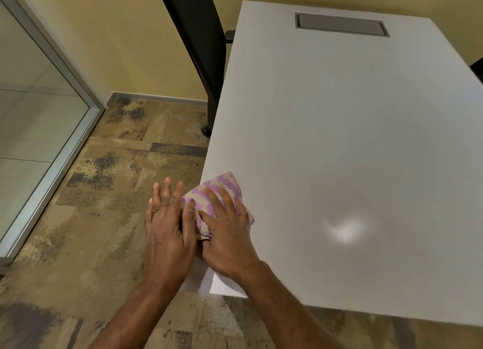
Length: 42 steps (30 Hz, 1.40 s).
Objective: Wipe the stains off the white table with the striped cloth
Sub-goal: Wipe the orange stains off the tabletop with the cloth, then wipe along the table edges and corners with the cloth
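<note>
The striped cloth (222, 186), purple and cream, lies bunched at the left edge of the white table (339, 139), partly overhanging it. My right hand (227, 231) presses flat on top of the cloth with fingers spread. My left hand (167, 231) is just off the table's left edge, over the floor, with its thumb touching the cloth's overhanging side and its fingers spread. No stain shows clearly on the tabletop; only a bright light reflection (343, 229) lies to the right of my hands.
A grey cable hatch (341, 24) is set into the table's far end. A black chair back (201, 48) stands beside the table's far left edge. Patterned brown carpet (104, 192) covers the floor, with a glass partition (39, 113) at the left.
</note>
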{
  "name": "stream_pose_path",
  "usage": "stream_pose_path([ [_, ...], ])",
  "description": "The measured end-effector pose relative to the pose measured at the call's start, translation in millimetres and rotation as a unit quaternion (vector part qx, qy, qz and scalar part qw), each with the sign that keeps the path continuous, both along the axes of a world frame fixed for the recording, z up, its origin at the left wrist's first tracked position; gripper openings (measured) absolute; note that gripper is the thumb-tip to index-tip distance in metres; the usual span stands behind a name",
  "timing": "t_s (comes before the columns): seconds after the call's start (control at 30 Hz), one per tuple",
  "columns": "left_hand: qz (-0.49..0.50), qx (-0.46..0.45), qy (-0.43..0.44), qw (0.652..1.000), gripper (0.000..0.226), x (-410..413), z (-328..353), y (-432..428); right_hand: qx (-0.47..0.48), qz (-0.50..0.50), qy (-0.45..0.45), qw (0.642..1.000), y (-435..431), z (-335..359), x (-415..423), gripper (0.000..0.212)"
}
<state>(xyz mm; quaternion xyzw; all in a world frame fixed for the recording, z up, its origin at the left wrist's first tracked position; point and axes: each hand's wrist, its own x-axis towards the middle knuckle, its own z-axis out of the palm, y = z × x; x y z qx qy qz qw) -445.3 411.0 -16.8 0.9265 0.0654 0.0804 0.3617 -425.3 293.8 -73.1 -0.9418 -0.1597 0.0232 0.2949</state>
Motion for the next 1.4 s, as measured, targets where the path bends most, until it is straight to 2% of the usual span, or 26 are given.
stream_pose_path([
  [0.13,0.006,-0.046,-0.009,0.999,0.061,-15.2,1.1,3.4,0.035,-0.007,0.033,0.999,-10.1,10.8,-31.9,0.061],
  [0.27,0.030,-0.106,-0.022,0.994,0.058,-23.7,5.0,14.4,0.049,-0.013,0.077,0.996,-28.2,24.8,-54.6,0.059],
  [0.43,0.021,-0.108,-0.008,0.994,0.054,-36.6,6.6,19.5,0.120,-0.142,0.148,0.971,-51.6,54.5,-80.3,0.052],
  [0.6,-0.001,-0.100,0.009,0.995,0.056,-56.0,12.8,5.9,0.231,-0.285,0.160,0.916,-78.0,85.1,-105.5,0.022],
  [0.77,-0.004,-0.100,0.006,0.995,0.050,-73.3,12.6,-4.0,0.369,-0.362,0.150,0.843,-113.5,94.8,-134.3,0.009],
  [0.9,0.004,-0.095,0.009,0.995,0.050,-96.9,6.1,-18.2,0.468,-0.392,0.129,0.781,-143.2,96.0,-149.3,0.020],
  [0.97,0.003,-0.074,0.011,0.997,0.050,-110.8,2.1,-29.9,0.488,-0.400,0.124,0.766,-157.6,95.6,-155.5,0.027],
  [1.2,0.028,-0.027,-0.003,0.999,0.049,-153.7,-1.8,-71.5,0.509,-0.383,0.077,0.767,-202.6,92.1,-183.5,0.028],
  [1.33,0.054,-0.022,-0.018,0.998,0.053,-184.3,-7.9,-92.8,0.530,-0.349,0.054,0.771,-222.2,83.3,-203.4,0.010],
  [1.4,0.053,-0.010,-0.017,0.998,0.057,-199.5,-14.2,-101.4,0.530,-0.350,0.030,0.772,-231.0,76.9,-212.8,0.017],
])
